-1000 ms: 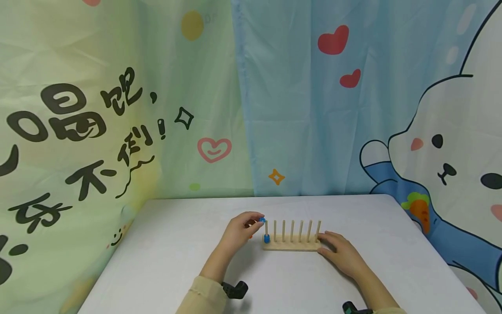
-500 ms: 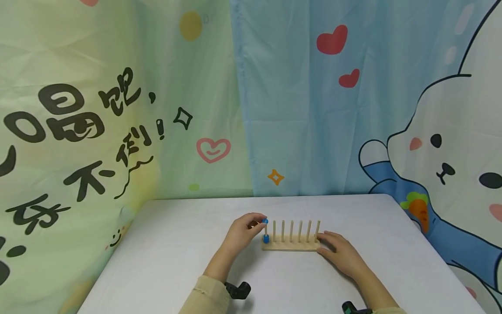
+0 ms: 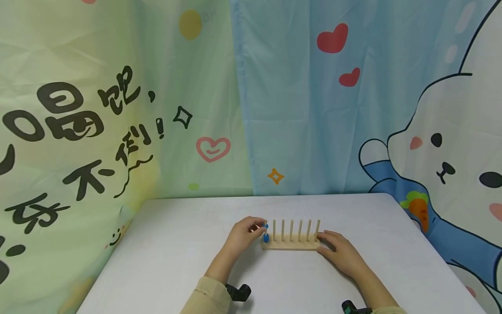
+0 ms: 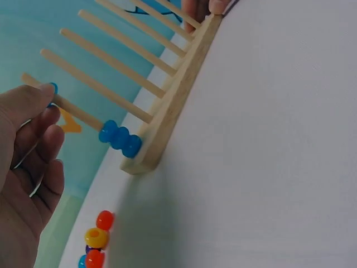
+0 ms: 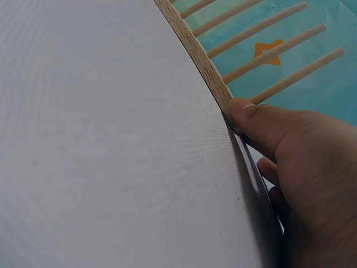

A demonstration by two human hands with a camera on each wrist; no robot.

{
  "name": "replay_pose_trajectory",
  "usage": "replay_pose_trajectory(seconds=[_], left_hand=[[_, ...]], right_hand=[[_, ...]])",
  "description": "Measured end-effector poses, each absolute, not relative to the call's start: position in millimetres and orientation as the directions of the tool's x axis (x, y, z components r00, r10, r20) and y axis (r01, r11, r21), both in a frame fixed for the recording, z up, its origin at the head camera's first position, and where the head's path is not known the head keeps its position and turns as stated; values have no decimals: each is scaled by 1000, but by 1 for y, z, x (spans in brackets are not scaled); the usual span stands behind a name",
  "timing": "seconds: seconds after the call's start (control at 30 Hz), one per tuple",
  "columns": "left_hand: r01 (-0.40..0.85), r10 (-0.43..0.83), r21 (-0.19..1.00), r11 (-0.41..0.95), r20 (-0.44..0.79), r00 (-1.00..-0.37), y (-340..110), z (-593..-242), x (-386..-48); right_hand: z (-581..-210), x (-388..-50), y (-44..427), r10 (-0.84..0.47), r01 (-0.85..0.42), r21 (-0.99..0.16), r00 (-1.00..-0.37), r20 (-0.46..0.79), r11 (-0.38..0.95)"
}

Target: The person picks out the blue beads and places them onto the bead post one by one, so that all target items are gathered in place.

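Observation:
A wooden peg board [image 3: 290, 245] with a row of upright pegs stands on the table. My left hand [image 3: 244, 235] pinches a blue bead [image 4: 54, 90] between thumb and forefinger, around the upper part of the leftmost peg [image 4: 78, 111]. Several blue beads [image 4: 120, 138] are stacked at the foot of that same peg; the other pegs in sight are bare. At the opposite end, my right hand [image 3: 342, 252] grips the base, its thumb [image 5: 242, 106] on the front side and the fingers partly hidden behind.
Loose red, yellow, blue and dark beads [image 4: 96, 238] lie on the white table [image 3: 290, 283], left of the board; in the head view the left hand hides them. A printed curtain [image 3: 282, 109] hangs behind the table.
My left hand has moved right and then down, bringing the blue bead from beside the leftmost peg's tip onto the peg and lower along it. The right hand stays at the board's end.

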State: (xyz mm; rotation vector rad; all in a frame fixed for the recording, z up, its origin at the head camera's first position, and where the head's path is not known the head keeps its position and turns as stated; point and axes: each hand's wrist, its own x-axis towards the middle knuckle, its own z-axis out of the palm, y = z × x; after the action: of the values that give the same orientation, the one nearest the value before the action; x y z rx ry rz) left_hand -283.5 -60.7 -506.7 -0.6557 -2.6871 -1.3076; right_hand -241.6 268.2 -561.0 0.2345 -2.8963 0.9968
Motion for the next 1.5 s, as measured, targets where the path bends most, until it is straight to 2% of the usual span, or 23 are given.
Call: replay_pose_trajectory(seconds=[0.53,1.17,1.33,1.5], left_hand=[[352,334,751,559,184,-924,-61,-526,-283],[314,357,749,584,110,-928,-62,-532,-280],[352,368,713,606,141,-919,-69,-535,-279],[346,300,706,618,194,-934,-86,-535,-273]], right_hand=[[-559,-240,267,-126,-169,-623,-986,113,764],[-558,-240,270,-131,-179,-600,-984,123,779],[-557,-239,269,-130,-180,-609,-983,126,772],[-556,-239,267,-129,-171,-616,-985,112,769]])
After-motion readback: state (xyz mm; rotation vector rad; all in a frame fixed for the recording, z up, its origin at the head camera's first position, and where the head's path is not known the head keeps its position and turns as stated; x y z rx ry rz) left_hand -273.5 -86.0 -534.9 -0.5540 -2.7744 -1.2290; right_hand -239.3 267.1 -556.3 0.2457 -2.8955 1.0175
